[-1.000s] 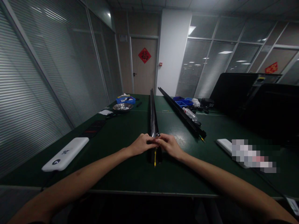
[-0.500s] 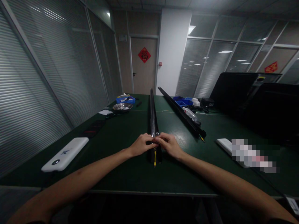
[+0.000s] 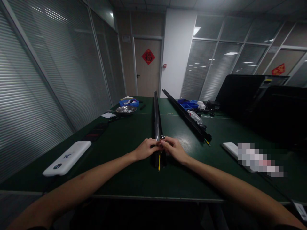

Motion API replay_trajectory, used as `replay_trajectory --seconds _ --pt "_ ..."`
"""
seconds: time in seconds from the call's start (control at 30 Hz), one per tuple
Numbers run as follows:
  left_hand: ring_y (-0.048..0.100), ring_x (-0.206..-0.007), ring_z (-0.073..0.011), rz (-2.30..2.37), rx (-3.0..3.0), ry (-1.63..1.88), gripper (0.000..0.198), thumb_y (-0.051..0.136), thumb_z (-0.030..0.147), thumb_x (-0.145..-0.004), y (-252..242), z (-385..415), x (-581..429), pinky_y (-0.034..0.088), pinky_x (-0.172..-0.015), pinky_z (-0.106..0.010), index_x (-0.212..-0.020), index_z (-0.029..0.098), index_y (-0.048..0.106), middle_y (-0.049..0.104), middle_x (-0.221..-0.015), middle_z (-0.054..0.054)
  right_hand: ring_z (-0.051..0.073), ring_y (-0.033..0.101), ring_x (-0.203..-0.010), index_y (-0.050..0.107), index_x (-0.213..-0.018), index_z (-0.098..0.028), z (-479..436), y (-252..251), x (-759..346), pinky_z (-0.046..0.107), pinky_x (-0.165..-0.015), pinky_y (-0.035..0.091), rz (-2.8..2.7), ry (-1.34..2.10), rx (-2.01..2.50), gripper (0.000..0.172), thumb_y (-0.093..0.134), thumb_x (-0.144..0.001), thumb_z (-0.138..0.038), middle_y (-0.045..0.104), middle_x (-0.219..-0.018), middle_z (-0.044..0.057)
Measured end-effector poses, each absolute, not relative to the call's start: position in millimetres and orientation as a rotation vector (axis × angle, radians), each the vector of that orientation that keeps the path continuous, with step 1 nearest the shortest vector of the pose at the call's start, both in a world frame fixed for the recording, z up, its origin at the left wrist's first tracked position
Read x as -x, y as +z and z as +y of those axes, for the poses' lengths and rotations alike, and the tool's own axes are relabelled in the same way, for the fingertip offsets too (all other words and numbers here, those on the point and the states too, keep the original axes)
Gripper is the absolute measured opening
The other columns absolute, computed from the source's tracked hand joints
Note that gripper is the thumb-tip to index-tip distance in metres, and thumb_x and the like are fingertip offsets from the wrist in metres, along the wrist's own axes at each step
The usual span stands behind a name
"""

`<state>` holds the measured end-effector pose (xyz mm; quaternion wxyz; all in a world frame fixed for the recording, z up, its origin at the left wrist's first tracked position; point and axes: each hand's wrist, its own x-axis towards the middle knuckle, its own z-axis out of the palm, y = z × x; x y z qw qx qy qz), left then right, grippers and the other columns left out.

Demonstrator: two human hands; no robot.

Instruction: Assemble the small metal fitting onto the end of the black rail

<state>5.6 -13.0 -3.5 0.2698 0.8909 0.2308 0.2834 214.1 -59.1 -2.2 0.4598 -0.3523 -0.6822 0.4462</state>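
A long black rail (image 3: 156, 119) lies lengthwise on the green table, pointing away from me. Both hands meet over its near end. My left hand (image 3: 146, 149) is closed in a pinch, thumb and fingertips at the rail's middle. Opposite it, my right hand (image 3: 174, 149) is pinched too, with a small shiny metal part (image 3: 163, 137) showing at its fingertips. What the touching fingertips grip between them is too small to make out. Below the hands, a yellow-sleeved cable end (image 3: 159, 162) sticks out of the rail toward me.
A second black rail (image 3: 187, 116) lies to the right, beside a plastic bottle (image 3: 195, 117) and blue bins (image 3: 185, 106). At the back left are a metal bowl (image 3: 126, 110) and a blue tray (image 3: 129, 103). A white device (image 3: 69, 158) lies left; dark monitors (image 3: 244, 95) stand right.
The right hand's fingers have shifted slightly, and the shiny metal part shows a little more clearly at their tips. The rails and the left hand look almost unmoved.
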Motion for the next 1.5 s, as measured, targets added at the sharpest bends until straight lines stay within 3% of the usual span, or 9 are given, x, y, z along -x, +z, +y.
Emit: replay_trajectory --seconds 0.13,0.5,0.67,0.77,0.97,1.03,1.1,1.2,1.5 --pt "0.069 -0.097 -0.0197 0.566 -2.319 0.722 0.020 0.059 0.024 -0.103 -4.0 -11.2 -8.2 0.050 -0.091 -0.028 -0.100 0.015 0.076 0.075 -0.103 -0.005 0.009 0.042 -0.052 0.070 -0.103 -0.016 -58.5 -5.1 -216.0 0.021 -0.047 0.033 -1.697 1.190 0.807 0.045 0.063 -0.096 -0.060 0.050 -0.065 -0.005" --pt "0.063 -0.112 -0.0244 0.481 -2.423 0.624 0.024 0.053 0.020 -0.096 0.6 -14.8 -0.7 0.047 -0.104 -0.036 -0.113 0.014 0.069 0.067 -0.119 -0.010 0.008 0.048 -0.050 0.064 -0.092 -0.017 -60.0 -1.5 -214.2 0.020 -0.044 0.035 -1.649 1.221 0.804 0.043 0.072 -0.089 -0.060 0.056 -0.069 -0.004" --pt "0.059 -0.106 -0.0249 0.758 -2.585 1.052 0.021 0.049 0.023 -0.098 14.9 -32.3 0.0 0.050 -0.098 -0.038 -0.114 0.016 0.061 0.066 -0.112 -0.010 0.009 0.047 -0.049 0.064 -0.091 -0.018 -60.1 -2.0 -215.0 0.020 -0.044 0.035 -1.655 1.204 0.813 0.045 0.070 -0.089 -0.062 0.053 -0.064 -0.005" --pt "0.060 -0.095 -0.0240 0.730 -2.783 1.266 0.018 0.045 0.022 -0.098 25.8 -49.5 2.4 0.049 -0.089 -0.039 -0.104 0.017 0.062 0.066 -0.100 -0.010 0.009 0.046 -0.050 0.066 -0.092 -0.018 -60.5 -1.9 -215.1 0.020 -0.045 0.035 -1.648 1.205 0.812 0.046 0.068 -0.090 -0.063 0.051 -0.063 -0.006" --pt "0.063 -0.079 -0.0223 0.647 -3.362 0.380 0.017 0.054 0.024 -0.103 22.0 -105.3 2.3 0.046 -0.074 -0.036 -0.105 0.015 0.068 0.069 -0.094 -0.008 0.009 0.042 -0.051 0.069 -0.097 -0.017 -59.8 -3.1 -215.2 0.021 -0.047 0.033 -1.659 1.188 0.799 0.048 0.065 -0.092 -0.064 0.049 -0.063 -0.006" --pt "0.065 -0.079 -0.0225 0.668 -3.381 0.231 0.019 0.059 0.025 -0.102 14.5 -118.4 3.3 0.046 -0.072 -0.036 -0.115 0.014 0.068 0.071 -0.099 -0.009 0.009 0.042 -0.051 0.068 -0.095 -0.017 -59.0 -4.6 -215.1 0.022 -0.048 0.033 -1.665 1.175 0.799 0.048 0.064 -0.093 -0.064 0.049 -0.062 -0.006" --pt "0.068 -0.084 -0.0239 0.666 -3.401 0.113 0.034 0.066 0.019 -0.096 8.9 -123.6 5.1 0.047 -0.073 -0.036 -0.129 0.013 0.064 0.071 -0.110 -0.012 0.010 0.042 -0.052 0.068 -0.094 -0.017 -58.2 -6.0 -215.0 0.022 -0.049 0.033 -1.676 1.160 0.804 0.048 0.062 -0.094 -0.065 0.048 -0.062 -0.006" --pt "0.070 -0.085 -0.0228 0.683 -3.391 0.007 0.048 0.067 0.009 -0.090 6.1 -120.9 6.4 0.049 -0.075 -0.036 -0.137 0.013 0.060 0.071 -0.118 -0.012 0.010 0.041 -0.051 0.067 -0.094 -0.017 -57.2 -7.7 -215.0 0.022 -0.049 0.033 -1.688 1.145 0.802 0.047 0.061 -0.095 -0.064 0.047 -0.061 -0.006" --pt "0.072 -0.085 -0.0226 0.720 -3.287 0.148 0.035 0.061 0.007 -0.096 2.9 -117.1 -0.2 0.053 -0.072 -0.035 -0.131 0.013 0.061 0.072 -0.114 -0.010 0.010 0.044 -0.052 0.068 -0.088 -0.017 -55.5 -10.2 -215.6 0.022 -0.049 0.034 -1.722 1.062 0.835 0.039 0.061 -0.098 -0.054 0.052 -0.065 -0.004"
